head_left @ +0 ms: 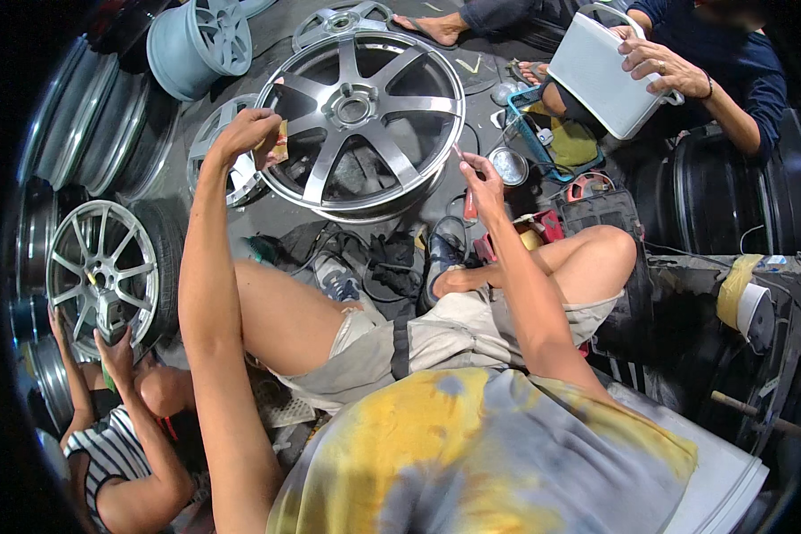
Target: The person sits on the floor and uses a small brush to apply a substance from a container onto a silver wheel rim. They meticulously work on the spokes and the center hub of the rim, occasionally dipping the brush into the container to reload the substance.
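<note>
A large silver alloy wheel rim (387, 104) with several spokes lies face up before me, raised on another round part. At its left edge, my left hand (252, 137) is curled around a small yellowish piece (281, 141), perhaps sandpaper, with reddish marks. My right hand (484, 179) is by the rim's right edge, its thumb and fingers pinching a thin pinkish stick-like thing (457, 151). Whether either hand touches the rim is not plain. An open round tin (508, 167) stands just right of my right hand.
At upper right a person holds a pale plastic container (601, 73) above a blue basket (530, 143) with a cloth. At lower left another person holds a tool against a spoked wheel (103, 263). More rims (200, 50) stand around; cables (400, 294) and shoes are near my feet.
</note>
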{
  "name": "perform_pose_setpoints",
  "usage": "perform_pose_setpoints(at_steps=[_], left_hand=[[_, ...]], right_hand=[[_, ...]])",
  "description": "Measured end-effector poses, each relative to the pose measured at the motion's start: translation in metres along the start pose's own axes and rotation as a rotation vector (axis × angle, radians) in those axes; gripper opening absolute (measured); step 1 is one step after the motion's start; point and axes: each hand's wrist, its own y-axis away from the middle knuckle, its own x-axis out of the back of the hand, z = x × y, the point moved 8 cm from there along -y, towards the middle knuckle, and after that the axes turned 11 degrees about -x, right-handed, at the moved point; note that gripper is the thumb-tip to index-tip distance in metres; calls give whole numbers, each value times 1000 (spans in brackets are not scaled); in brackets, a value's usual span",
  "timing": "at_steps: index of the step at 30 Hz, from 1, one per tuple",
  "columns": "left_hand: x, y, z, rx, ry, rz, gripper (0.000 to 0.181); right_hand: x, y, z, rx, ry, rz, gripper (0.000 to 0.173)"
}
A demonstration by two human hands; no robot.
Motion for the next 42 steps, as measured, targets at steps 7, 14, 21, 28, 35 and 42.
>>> perform_pose_setpoints(at_steps=[7,14,21,28,35,42], left_hand=[[1,-2,-2,-33,7,13,26],[4,-11,-13,-73,32,3,29],[6,-1,-7,-21,-12,27,26],[5,1,-7,-42,-42,27,31],[8,2,-8,-75,-33,77,32],[10,5,-5,-68,-69,124,34]], right_hand=[[-46,30,29,-63,-235,18,28],[-49,51,32,80,15,21,25],[-23,44,-12,320,360,259,21],[17,4,-52,485,572,295,17],[21,-24,-97,258,700,71,28],[-5,-48,-114,369,1021,39,34]])
